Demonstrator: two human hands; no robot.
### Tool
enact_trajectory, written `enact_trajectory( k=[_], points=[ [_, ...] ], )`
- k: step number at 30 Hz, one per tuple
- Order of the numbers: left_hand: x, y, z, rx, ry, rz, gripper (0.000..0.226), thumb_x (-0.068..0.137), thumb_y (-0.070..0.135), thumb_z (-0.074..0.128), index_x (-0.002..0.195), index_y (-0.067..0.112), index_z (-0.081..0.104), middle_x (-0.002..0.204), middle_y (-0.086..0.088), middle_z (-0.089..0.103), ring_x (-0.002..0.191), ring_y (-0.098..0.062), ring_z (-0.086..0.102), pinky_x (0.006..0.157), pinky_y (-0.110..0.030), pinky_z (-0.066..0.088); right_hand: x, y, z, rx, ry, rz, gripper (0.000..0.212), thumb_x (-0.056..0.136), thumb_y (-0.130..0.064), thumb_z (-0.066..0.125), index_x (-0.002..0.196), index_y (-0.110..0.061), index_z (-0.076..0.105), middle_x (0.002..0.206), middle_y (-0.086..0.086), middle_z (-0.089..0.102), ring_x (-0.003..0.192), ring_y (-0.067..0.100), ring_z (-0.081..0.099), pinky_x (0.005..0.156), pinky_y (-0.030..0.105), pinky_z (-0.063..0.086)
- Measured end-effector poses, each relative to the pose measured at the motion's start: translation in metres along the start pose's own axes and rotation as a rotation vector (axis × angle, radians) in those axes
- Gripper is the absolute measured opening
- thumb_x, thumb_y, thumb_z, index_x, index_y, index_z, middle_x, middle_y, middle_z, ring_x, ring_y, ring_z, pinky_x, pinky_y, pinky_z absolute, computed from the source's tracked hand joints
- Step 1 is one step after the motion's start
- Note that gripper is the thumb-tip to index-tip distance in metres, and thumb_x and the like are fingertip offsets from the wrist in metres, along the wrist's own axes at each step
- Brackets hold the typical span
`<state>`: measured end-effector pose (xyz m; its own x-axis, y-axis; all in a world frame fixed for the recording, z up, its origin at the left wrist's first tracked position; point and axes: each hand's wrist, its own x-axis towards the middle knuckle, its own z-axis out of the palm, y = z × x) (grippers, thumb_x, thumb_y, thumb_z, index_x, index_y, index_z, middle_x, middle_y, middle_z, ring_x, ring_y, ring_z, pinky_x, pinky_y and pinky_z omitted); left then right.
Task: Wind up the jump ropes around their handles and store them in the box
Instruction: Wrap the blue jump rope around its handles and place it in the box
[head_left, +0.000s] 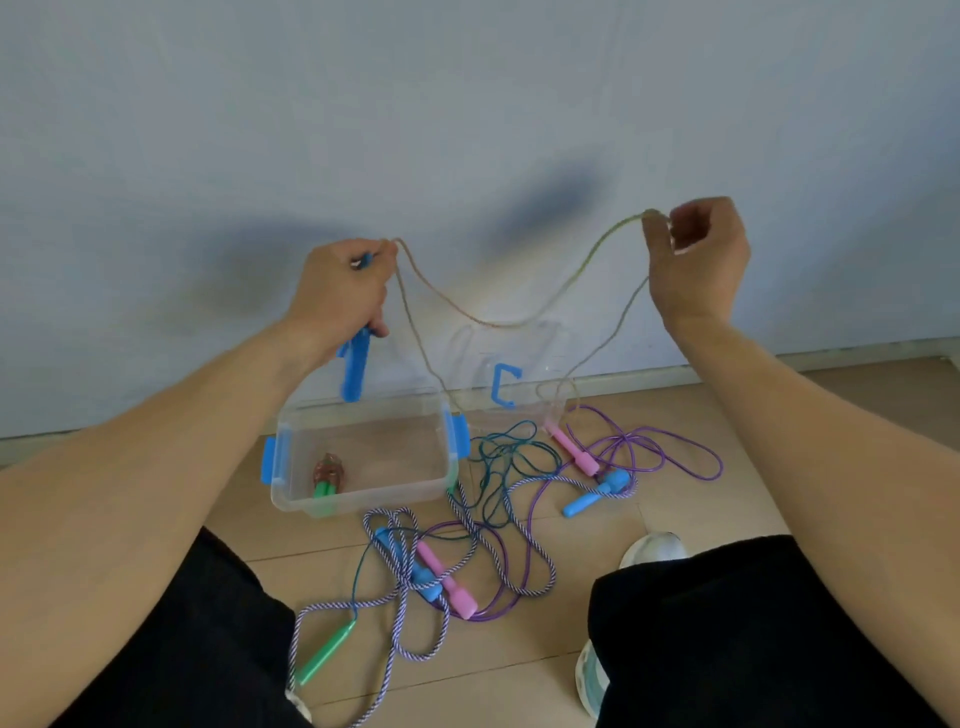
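Note:
My left hand (343, 291) is raised in front of the wall, gripping blue jump-rope handles (356, 371) that hang down from it. A multicoloured rope (498, 325) runs from those handles in a sagging arc to my right hand (696, 254), which pinches it high at the right. More of that rope hangs down toward the floor. Below stands a clear plastic box (441, 483) with blue clips. Inside it lies one wound rope with green handles (327, 480).
The box's clear lid (506, 384) leans on the wall behind it. Loose ropes tangle on the wooden floor: purple with pink handles (449, 579), striped with blue handles (592, 499), teal with a green handle (324, 652). My knees and a white shoe (652, 551) frame the pile.

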<state>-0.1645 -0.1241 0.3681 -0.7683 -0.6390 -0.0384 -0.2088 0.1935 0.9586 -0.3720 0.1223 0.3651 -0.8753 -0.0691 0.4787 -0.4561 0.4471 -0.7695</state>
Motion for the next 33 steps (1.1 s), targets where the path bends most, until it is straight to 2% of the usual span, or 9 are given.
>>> enact_trajectory(
  k=[4,7,10,13,18,22,25,28,33],
  points=[
    [-0.015,0.014,0.011,0.084,-0.083,0.179,0.026,0.099,0.017,0.053,0.121,0.013,0.066,0.063,-0.008,0.044,0.044,-0.017,0.046,0.053,-0.035,0.059,0.007,0.004,0.001,0.149,-0.11,0.573,0.057,0.101,-0.047,0.028,0.077,-0.009,0.062,0.064,0.003,0.058,0.049,0.016,0.051,0.047,0.026,0.04],
    [-0.017,0.016,0.008,0.06,-0.064,0.19,0.025,0.098,0.014,0.055,0.12,0.014,0.066,0.057,-0.001,0.046,0.041,-0.015,0.048,0.056,-0.036,0.059,0.009,0.012,-0.003,0.14,-0.168,0.703,0.053,0.099,-0.044,0.027,0.08,-0.01,0.063,0.07,0.007,0.068,0.054,0.02,0.062,0.053,0.026,0.047],
    [-0.008,0.013,-0.003,0.08,0.115,0.171,0.019,0.096,0.013,0.053,0.104,0.009,0.071,0.057,0.006,0.052,0.045,-0.019,0.053,0.052,-0.028,0.057,0.015,0.026,-0.014,-0.08,-0.087,0.59,0.024,0.091,-0.023,0.047,0.095,-0.009,0.066,0.093,0.009,0.071,0.071,0.021,0.06,0.061,0.031,0.047],
    [0.005,-0.001,-0.023,0.277,0.152,0.049,0.019,0.096,0.015,0.052,0.096,0.005,0.069,0.065,0.0,0.061,0.044,-0.016,0.06,0.048,-0.023,0.053,0.017,0.032,-0.03,-0.206,-0.047,0.444,0.027,0.094,-0.014,0.049,0.118,-0.012,0.061,0.104,0.005,0.064,0.084,0.018,0.057,0.068,0.028,0.045],
    [0.008,-0.022,-0.037,0.785,-0.333,-0.249,0.024,0.097,0.026,0.058,0.106,0.006,0.069,0.092,-0.004,0.075,0.083,-0.023,0.071,0.081,-0.033,0.052,0.024,0.022,-0.043,-0.142,0.123,0.274,0.03,0.096,-0.032,0.054,0.116,-0.01,0.061,0.106,0.006,0.069,0.084,0.012,0.056,0.073,0.025,0.046],
    [-0.002,-0.026,-0.021,1.24,-0.626,-0.326,0.094,0.08,0.068,0.063,0.15,0.012,0.034,0.154,-0.004,0.039,0.138,-0.025,0.041,0.113,-0.04,0.034,0.02,-0.02,-0.039,0.031,0.032,0.193,0.026,0.092,-0.04,0.054,0.104,-0.021,0.067,0.095,-0.003,0.071,0.087,0.012,0.064,0.079,0.025,0.052],
    [-0.012,-0.017,0.009,0.844,-0.564,-0.105,0.12,0.069,0.066,0.074,0.157,0.02,0.007,0.163,-0.003,0.018,0.147,-0.02,0.025,0.118,-0.034,0.023,-0.003,-0.069,-0.027,0.239,-0.207,0.001,0.013,0.088,-0.021,0.058,0.088,-0.031,0.067,0.083,-0.003,0.071,0.084,0.019,0.07,0.079,0.046,0.059],
    [-0.025,0.006,0.049,0.345,-0.463,0.121,0.125,0.057,0.059,0.084,0.155,0.029,0.013,0.16,0.01,0.022,0.144,-0.006,0.024,0.114,-0.023,0.022,-0.042,-0.117,-0.015,0.526,-0.561,-0.076,0.01,0.092,-0.005,0.061,0.096,-0.012,0.067,0.088,0.01,0.071,0.088,0.025,0.071,0.075,0.042,0.061],
    [-0.033,0.002,0.079,0.256,-0.517,0.178,0.029,0.089,0.032,0.07,0.114,0.018,0.066,0.1,0.007,0.075,0.09,0.001,0.066,0.086,-0.022,0.047,-0.064,-0.143,-0.016,0.884,-0.847,0.115,0.014,0.1,-0.007,0.052,0.105,0.0,0.063,0.1,0.02,0.069,0.099,0.028,0.069,0.08,0.042,0.058]
  ],
)
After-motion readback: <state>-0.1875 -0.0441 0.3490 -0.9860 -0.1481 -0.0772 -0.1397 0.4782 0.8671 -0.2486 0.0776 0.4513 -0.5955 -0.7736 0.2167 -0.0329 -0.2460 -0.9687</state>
